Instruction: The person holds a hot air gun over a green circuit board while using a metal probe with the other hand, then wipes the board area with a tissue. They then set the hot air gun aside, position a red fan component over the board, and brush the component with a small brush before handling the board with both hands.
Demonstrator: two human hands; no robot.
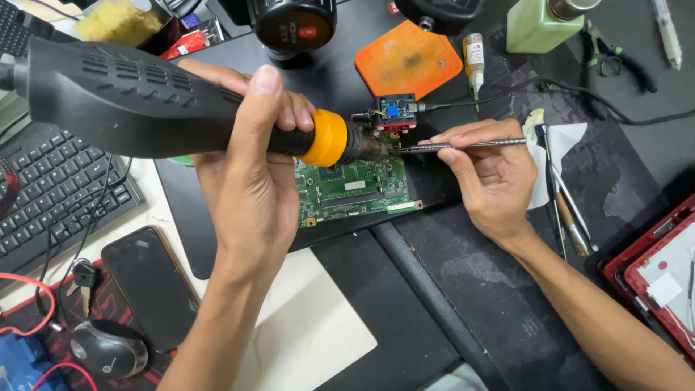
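Cluttered dark desk (449,318), electronics bench. Nearest: mouse (108,349), phone (148,286), keyboard (51,188). Mid: left hand (250,181) wrapped tight round a black hot-air tool (145,101), orange collar, nozzle down at the green circuit board's (351,190) top edge. Right hand (485,177) pinches metal tweezers (463,145), tips meeting the nozzle. Looks like mid heating of a part; steady tips needed. Far: green bottle (539,25) and small vial (474,61), contents not visible.
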